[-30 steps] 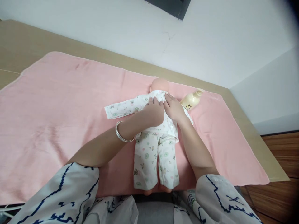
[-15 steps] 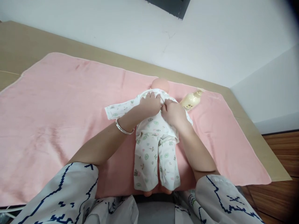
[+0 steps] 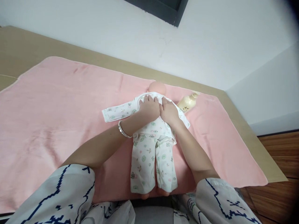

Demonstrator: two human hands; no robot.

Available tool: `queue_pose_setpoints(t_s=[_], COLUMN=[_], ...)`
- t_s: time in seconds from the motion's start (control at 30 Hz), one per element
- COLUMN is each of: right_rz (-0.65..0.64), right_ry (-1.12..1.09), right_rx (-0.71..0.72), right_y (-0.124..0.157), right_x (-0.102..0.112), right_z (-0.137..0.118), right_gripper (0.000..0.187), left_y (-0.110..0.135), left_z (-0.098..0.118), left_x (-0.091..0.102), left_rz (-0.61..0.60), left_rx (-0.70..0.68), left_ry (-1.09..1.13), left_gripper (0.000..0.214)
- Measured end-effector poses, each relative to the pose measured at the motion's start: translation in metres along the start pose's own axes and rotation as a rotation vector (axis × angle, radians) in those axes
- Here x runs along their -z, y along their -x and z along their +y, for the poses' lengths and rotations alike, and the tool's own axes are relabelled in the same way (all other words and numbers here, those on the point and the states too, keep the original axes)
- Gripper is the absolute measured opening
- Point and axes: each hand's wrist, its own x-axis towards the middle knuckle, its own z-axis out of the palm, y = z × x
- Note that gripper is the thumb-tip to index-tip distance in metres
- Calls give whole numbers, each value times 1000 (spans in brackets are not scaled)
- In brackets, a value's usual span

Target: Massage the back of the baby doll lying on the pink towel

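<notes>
A baby doll [image 3: 157,87] lies with its head toward the wall and its feet toward me. It wears a white printed top [image 3: 153,125] and matching trousers [image 3: 143,165]. My left hand [image 3: 150,109], with a silver bangle at the wrist, rests flat on the upper back or chest of the top; which side faces up I cannot tell. Beside it my right hand [image 3: 169,111] lies on the top too, fingers stretched out. The two hands touch at the thumbs. One sleeve [image 3: 119,111] is spread out to the left; the other is partly behind my right hand.
A pale yellow pump bottle [image 3: 187,102] lies on its side right of the doll. The pink blanket [image 3: 58,102] covers most of the tan table [image 3: 98,56]. A white wall [image 3: 93,25] stands behind, with a dark frame [image 3: 173,14] above. Wooden panelling shows at the right.
My fingers, bent together at the middle of the top, have flattened out on it. The whole view has shifted slightly.
</notes>
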Motion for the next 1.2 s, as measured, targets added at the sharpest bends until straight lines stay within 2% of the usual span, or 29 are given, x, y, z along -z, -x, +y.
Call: queue_pose_setpoints(t_s=[0.2,0.67,0.9,0.97,1.1,1.2], right_rz=[21,78,81,89,87,61], right_ry=[37,-117,-208,-225,-187,-171], right_rx=[0,-51,98,80,33,42], right_y=[0,5,0,4,23,32], right_x=[-1,-21,-22,-21,-15,-11], right_z=[-2,5,27,24,1,-7], right_gripper=[54,61,63,62,59,59], left_y=[7,10,20,15,-5,-6], left_z=[-4,-10,-9,-15,-33,-36], left_x=[-8,-24,-24,-22,-15,-14], left_rz=[100,180,216,206,159,150], left_rx=[-36,-54,-149,-170,-190,-168], left_ry=[7,47,-18,-2,52,50], left_gripper=[57,56,56,55,57,60])
